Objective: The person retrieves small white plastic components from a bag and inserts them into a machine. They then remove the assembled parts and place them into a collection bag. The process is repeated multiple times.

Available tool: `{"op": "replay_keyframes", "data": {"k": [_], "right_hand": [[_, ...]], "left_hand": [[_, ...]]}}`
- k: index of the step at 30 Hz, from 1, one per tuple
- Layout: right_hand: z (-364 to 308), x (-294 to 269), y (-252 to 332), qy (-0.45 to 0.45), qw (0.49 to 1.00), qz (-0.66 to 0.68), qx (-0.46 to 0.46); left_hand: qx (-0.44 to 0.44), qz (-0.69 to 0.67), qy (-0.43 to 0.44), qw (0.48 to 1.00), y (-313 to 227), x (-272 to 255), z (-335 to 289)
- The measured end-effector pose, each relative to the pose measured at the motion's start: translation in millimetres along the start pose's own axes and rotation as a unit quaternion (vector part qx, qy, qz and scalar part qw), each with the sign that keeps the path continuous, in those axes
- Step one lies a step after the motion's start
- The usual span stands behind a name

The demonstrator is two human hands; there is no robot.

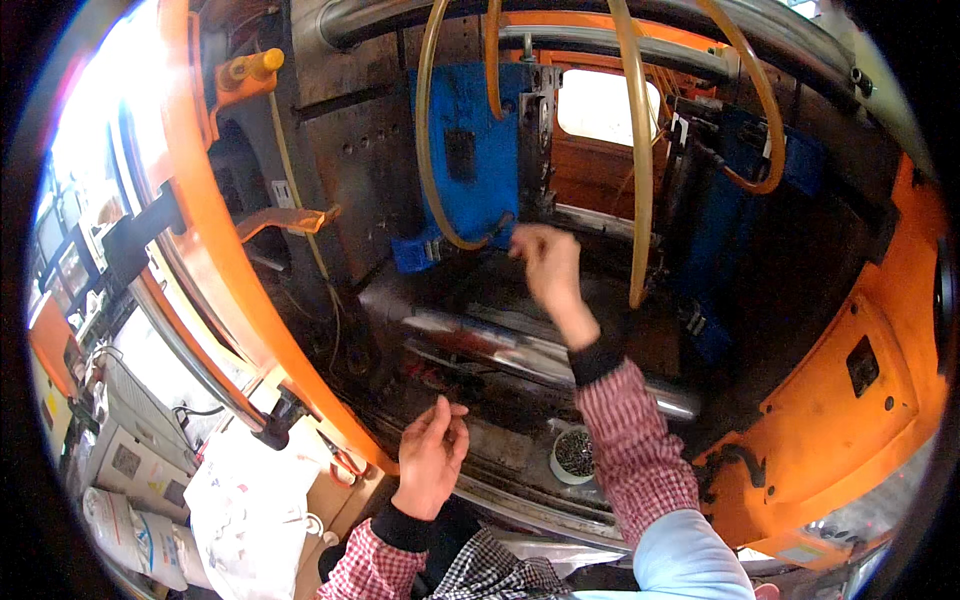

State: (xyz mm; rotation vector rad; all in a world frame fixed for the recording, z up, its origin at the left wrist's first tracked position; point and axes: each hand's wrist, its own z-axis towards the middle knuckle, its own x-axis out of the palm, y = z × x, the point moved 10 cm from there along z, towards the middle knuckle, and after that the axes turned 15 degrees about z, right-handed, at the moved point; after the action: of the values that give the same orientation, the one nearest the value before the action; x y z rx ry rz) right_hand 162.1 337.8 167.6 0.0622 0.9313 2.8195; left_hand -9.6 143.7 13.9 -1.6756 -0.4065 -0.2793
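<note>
My right hand [550, 268] reaches into the machine in front of the blue mould half [470, 130], its fingers drawn together in a pinch. Whatever the fingertips hold, if anything, is too small to make out. Lower and to the left, my left hand [433, 452] is raised above the machine's lower edge with its fingers curled in toward the thumb. What lies inside those fingers is hidden. Between my forearms stands a white tub [573, 456] filled with small metal pieces. A second blue mould half [715, 240] faces the first across the gap, in shadow.
Yellowish hoses [640, 150] hang down beside my right hand. A polished steel bar [500, 340] crosses below it. An orange door frame [250, 310] edges the left, an orange panel [830, 400] the right. Orange-handled scissors [343, 462] lie near a white bag [255, 505].
</note>
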Motion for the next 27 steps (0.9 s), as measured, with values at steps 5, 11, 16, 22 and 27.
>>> {"op": "replay_keyframes", "data": {"k": [5,11,16,22,27], "right_hand": [[101.8,-68.6,-128.9,-0.222,0.973,-0.030,0.061],[124.8,-44.5,-152.4,-0.246,0.960,-0.095,0.098],[125.6,-33.1,-154.9,-0.248,0.960,-0.101,0.085],[131.7,-39.7,-155.6,-0.253,0.953,-0.149,0.078],[128.5,-26.9,-149.7,-0.238,0.950,-0.163,0.121]], "left_hand": [[-0.022,0.029,0.019,0.999,16.1,3.6,-1.4],[-0.040,0.076,-0.041,0.995,20.7,-28.7,-5.0],[-0.065,0.077,-0.060,0.993,23.0,-34.1,-2.6],[-0.065,0.081,-0.041,0.994,25.6,-28.4,-0.5],[-0.066,0.088,-0.054,0.992,22.6,-34.1,-7.5]]}}
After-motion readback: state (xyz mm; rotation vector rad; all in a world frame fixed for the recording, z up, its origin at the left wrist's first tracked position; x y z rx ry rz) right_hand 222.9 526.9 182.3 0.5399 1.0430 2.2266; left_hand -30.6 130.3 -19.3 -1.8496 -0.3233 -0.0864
